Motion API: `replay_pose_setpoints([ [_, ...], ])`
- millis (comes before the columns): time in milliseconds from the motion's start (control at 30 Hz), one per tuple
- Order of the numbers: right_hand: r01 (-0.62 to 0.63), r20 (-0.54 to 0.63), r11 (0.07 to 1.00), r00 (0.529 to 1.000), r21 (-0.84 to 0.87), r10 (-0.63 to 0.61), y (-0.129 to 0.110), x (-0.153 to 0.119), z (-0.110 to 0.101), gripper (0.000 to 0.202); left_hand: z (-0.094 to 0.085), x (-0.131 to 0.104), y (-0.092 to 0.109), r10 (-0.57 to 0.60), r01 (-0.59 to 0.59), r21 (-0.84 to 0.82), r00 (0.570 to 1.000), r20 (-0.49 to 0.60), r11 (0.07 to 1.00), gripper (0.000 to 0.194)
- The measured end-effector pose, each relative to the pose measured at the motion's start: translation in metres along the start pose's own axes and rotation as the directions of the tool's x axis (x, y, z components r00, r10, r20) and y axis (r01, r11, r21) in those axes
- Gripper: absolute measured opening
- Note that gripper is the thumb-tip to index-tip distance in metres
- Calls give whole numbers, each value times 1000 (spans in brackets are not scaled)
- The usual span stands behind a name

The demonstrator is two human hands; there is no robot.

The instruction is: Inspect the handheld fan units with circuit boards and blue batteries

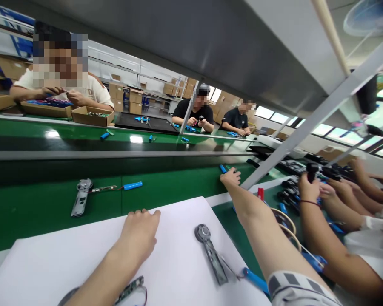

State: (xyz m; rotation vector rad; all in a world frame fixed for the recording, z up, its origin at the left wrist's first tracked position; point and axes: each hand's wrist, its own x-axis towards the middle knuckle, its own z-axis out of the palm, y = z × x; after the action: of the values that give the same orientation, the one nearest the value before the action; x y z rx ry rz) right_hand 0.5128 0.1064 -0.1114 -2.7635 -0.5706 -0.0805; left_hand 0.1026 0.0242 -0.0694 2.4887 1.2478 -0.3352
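Observation:
My left hand (142,233) lies on the far edge of a white sheet (175,250); its fingers bend down out of sight. My right hand (231,176) stretches over the green surface, fingers apart, close to a blue cylinder (222,168) with a small green board. On the sheet's right side rests a grey handle-shaped housing (213,257), wired to another blue cylinder (255,279). A circuit board (132,289) is partly hidden beneath my left forearm. Farther left, a second grey housing (81,197) lies on the green surface, wired to a blue cylinder (132,185).
A slanted metal post (284,146) stands right of my right hand, under an overhead shelf (178,51). Another person's hands (312,189) hold a black part at the right, beside piled parts. Three people sit across the line, near cardboard trays (92,117) and a black tray.

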Motion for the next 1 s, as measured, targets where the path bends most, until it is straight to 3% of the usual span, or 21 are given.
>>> replay_pose_setpoints([
  [200,-6,21,999,1000,-49,7,3,25,10,55,11,7,6,-32,33,81,999,-12,996,65],
  [400,167,-9,980,986,-107,-169,-9,6,-6,38,7,5,8,-28,30,77,999,-35,997,65],
  [533,382,-68,913,917,-140,-394,-53,-19,-48,42,4,2,7,-27,27,13,999,-39,1000,66],
  [667,565,-2,798,816,-208,-578,-108,-52,-118,46,-8,-7,-4,6,-8,-48,999,-37,999,56],
  [767,733,115,639,674,-233,-730,-128,-94,-168,56,-28,-19,-16,0,-6,-92,998,-68,996,35],
  [833,828,178,515,553,-220,-814,-128,-132,-192,50,-43,-28,-22,-47,-6,-200,964,-263,980,35],
  [867,877,191,435,472,-206,-861,-126,-153,-201,44,-50,-33,-25,-82,-32,-262,908,-412,964,40],
  [900,924,193,333,367,-185,-910,-122,-175,-209,41,-56,-37,-27,-115,-80,-310,818,-564,947,48],
  [967,991,150,44,62,-123,-987,-113,-219,-219,39,-67,-46,-32,-136,-200,-322,619,-774,925,69],
  [1000,994,122,-81,-72,-69,-990,-109,-240,-224,39,-71,-50,-34,-115,-252,-301,561,-820,920,77],
])
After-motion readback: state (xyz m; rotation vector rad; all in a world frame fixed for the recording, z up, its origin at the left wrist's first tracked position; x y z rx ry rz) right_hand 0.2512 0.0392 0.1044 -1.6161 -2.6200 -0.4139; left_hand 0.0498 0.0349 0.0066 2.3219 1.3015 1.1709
